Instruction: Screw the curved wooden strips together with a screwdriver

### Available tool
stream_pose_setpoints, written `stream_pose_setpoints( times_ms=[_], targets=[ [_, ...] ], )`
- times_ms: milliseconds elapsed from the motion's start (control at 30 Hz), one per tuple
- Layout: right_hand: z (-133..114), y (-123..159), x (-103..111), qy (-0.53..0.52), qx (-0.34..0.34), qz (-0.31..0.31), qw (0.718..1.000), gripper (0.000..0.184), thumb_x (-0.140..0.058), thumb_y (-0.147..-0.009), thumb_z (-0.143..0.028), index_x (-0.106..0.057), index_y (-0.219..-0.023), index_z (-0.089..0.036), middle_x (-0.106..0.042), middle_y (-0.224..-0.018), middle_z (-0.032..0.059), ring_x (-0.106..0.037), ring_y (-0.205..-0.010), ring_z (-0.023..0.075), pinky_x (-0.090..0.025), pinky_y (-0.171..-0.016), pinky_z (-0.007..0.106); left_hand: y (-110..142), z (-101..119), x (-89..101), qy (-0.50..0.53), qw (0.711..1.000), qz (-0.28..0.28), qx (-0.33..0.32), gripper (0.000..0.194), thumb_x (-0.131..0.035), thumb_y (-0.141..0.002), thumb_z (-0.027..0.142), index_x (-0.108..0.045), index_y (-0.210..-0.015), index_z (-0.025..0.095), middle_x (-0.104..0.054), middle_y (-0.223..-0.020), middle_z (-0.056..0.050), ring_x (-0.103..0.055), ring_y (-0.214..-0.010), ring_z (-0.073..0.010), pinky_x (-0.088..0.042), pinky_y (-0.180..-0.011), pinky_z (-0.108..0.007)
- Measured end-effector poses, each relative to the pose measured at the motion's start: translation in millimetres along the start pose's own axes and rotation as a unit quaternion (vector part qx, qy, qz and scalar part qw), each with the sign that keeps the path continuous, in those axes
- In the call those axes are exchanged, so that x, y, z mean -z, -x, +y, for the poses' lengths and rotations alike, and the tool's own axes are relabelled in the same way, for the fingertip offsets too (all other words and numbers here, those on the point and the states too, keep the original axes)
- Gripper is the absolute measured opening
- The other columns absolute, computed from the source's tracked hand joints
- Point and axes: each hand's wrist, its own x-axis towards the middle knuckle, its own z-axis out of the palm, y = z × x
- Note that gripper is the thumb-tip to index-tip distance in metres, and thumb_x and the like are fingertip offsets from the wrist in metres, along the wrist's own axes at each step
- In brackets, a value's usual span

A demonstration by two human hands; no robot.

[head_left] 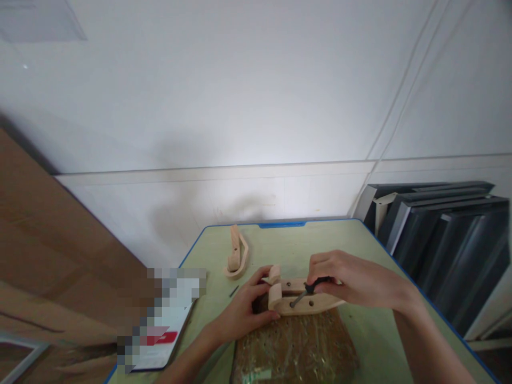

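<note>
My left hand [256,305] is closed around the left end of a pale wooden assembly [320,305], where two rounded blocks stand up. The assembly has two long bars with dark holes in them and rests partly over a tape-wrapped brown block [296,349]. My right hand [336,274] grips the black handle of a screwdriver [306,294]. Its shaft slants down to the left, and the tip meets the near bar at a hole. Whether a screw sits there is too small to tell.
Another wooden piece [245,255], curved and angular, lies at the table's back left. A small dark rod [234,291] lies beside my left hand. A white board or sheet, partly blurred [176,306], is on the left edge of the table [280,245]. Dark panels [444,240] lean at right.
</note>
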Motion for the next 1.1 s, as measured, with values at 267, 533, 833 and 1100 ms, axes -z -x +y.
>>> stream_pose_setpoints(
  times_ms=[267,533,833,1100],
  targets=[
    [-2.7,2.8,-5.9,0.022,-0.045,0.015,0.999,0.017,-0.042,-0.083,-0.015,-0.059,-0.084,-0.018,-0.053,-0.08,0.0005,-0.05,-0.071,0.0092,-0.034,-0.062,0.021,0.8,0.7,0.6,0.002,1.0,0.0,-0.007,0.035,-0.062,-0.071,0.033,-0.058,-0.104,0.021,-0.031,-0.133,-0.004,-0.031,-0.122,-0.0234,-0.026,-0.101,-0.03],
    [-8.5,-6.2,-8.8,0.014,-0.033,0.055,0.998,0.006,-0.046,-0.083,-0.016,-0.05,-0.086,-0.018,-0.051,-0.087,-0.0005,-0.048,-0.077,0.0092,-0.033,-0.065,0.022,-0.2,-1.3,-0.8,0.012,1.0,0.004,-0.016,0.035,-0.062,-0.072,0.034,-0.058,-0.104,0.02,-0.032,-0.131,-0.005,-0.033,-0.121,-0.0231,-0.027,-0.101,-0.03],
    [-8.3,4.3,2.0,-0.084,0.022,0.022,0.996,0.019,-0.045,-0.082,-0.011,-0.05,-0.099,-0.018,-0.055,-0.094,0.0009,-0.049,-0.086,0.009,-0.037,-0.074,0.022,-0.3,-0.7,-0.8,0.016,1.0,0.004,-0.018,0.036,-0.062,-0.072,0.034,-0.057,-0.105,0.021,-0.031,-0.132,-0.005,-0.032,-0.121,-0.0228,-0.026,-0.102,-0.03],
    [-4.2,13.4,9.7,-0.103,0.008,0.036,0.994,0.032,-0.036,-0.086,-0.009,-0.047,-0.114,-0.021,-0.056,-0.104,0.0015,-0.051,-0.094,0.0085,-0.037,-0.081,0.021,0.2,-2.3,-0.4,0.0,1.0,0.002,-0.013,0.035,-0.062,-0.072,0.035,-0.058,-0.104,0.021,-0.031,-0.132,-0.004,-0.033,-0.121,-0.0231,-0.027,-0.101,-0.029]
  ],
)
